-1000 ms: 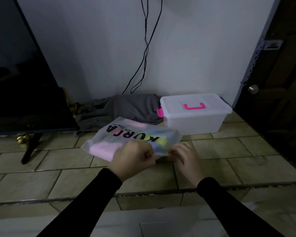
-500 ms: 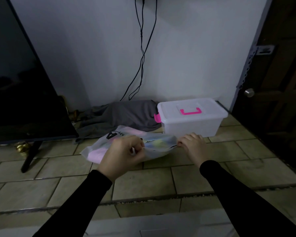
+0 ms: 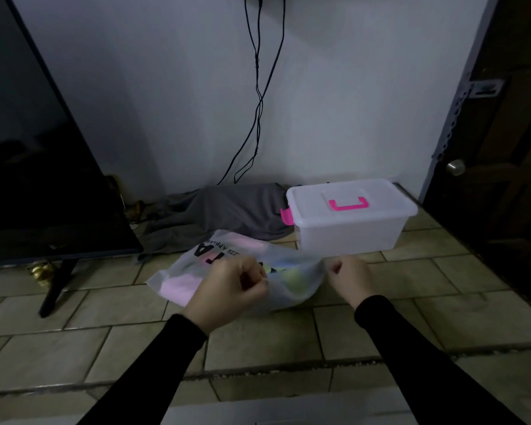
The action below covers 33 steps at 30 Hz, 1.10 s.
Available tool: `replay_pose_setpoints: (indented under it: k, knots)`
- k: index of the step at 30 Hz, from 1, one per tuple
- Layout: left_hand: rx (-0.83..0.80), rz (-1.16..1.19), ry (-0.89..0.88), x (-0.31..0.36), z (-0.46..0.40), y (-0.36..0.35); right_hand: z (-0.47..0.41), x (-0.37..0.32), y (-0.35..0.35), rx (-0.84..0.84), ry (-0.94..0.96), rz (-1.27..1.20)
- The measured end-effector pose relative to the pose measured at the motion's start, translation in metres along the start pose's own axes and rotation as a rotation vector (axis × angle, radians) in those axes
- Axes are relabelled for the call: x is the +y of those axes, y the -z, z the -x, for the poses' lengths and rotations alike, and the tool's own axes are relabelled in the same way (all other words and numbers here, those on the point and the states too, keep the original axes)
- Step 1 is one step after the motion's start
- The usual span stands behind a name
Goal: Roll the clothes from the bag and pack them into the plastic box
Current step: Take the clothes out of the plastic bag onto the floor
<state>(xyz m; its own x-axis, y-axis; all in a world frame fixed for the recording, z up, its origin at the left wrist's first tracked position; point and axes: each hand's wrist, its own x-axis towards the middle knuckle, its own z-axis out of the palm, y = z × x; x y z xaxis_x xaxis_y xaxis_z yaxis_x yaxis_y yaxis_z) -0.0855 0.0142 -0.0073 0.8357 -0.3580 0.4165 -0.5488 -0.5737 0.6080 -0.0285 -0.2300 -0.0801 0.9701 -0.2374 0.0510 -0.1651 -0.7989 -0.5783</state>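
Note:
A translucent plastic bag [image 3: 221, 256] with black letters lies on the tiled floor, with pink, yellow and blue clothes [image 3: 183, 285] showing through it. My left hand [image 3: 230, 289] pinches the bag's near edge with curled fingers. My right hand [image 3: 348, 279] pinches the bag's right end, and the mouth is stretched between both hands. Just behind the bag stands the white plastic box [image 3: 350, 223], its lid shut, with a pink handle and a pink latch.
A grey cloth [image 3: 227, 210] lies bunched against the wall behind the bag. A black TV [image 3: 43, 167] on a stand fills the left side. Cables [image 3: 258, 96] hang down the wall. A dark door [image 3: 509, 148] stands at the right.
Both hands have drawn apart, pulling the bag's near end wider. The bag's near edge has lifted a little off the tiles.

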Motion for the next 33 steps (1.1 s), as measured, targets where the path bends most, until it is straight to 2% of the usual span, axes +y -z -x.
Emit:
replay_pose_setpoints:
  k: [4,7,8,10,11,13,14,16,21,24,26,28,30,33]
  knots:
    - [-0.209,0.029,0.052,0.014,0.012,-0.035,0.029,-0.022,0.011,-0.318,-0.181,-0.352]
    - [-0.350,0.155,0.125,0.012,0.011,-0.038,0.043,-0.027,0.019,-0.376,-0.197,-0.333]
    - [-0.311,0.094,0.134,-0.002,0.007,-0.035,0.047,-0.027,0.020,-0.377,-0.200,-0.297]
    - [-0.107,-0.221,0.165,-0.039,-0.005,-0.030,0.051,-0.024,0.018,-0.382,-0.219,-0.251]
    - [-0.031,-0.399,0.255,-0.055,-0.010,-0.026,0.053,-0.023,0.016,-0.380,-0.230,-0.256]
    - [-0.051,-0.576,0.580,-0.077,-0.015,-0.018,0.057,-0.024,0.014,-0.382,-0.236,-0.275]
    - [-0.103,-0.559,0.720,-0.084,-0.015,-0.014,0.059,-0.026,0.016,-0.386,-0.226,-0.267]
    - [-0.160,-0.492,0.850,-0.091,-0.013,-0.007,0.059,-0.025,0.014,-0.393,-0.224,-0.290]
    - [-0.197,-0.544,0.921,-0.084,-0.008,-0.011,0.042,-0.016,0.009,-0.212,-0.171,-0.283]
    - [-0.182,-0.619,0.909,-0.065,0.005,-0.034,0.034,-0.023,0.020,-0.117,-0.144,-0.397]
    - [-0.166,-0.619,0.896,-0.057,0.012,-0.051,0.031,-0.026,0.022,-0.165,-0.201,-0.598]
    - [-0.161,-0.566,0.925,-0.053,0.014,-0.057,0.033,-0.029,0.024,-0.295,-0.231,-0.690]
    - [-0.160,-0.519,0.944,-0.054,0.013,-0.056,0.035,-0.029,0.023,-0.379,-0.188,-0.640]
    - [-0.089,-0.575,0.901,-0.059,0.014,-0.053,0.030,-0.020,0.021,-0.335,-0.036,-0.470]
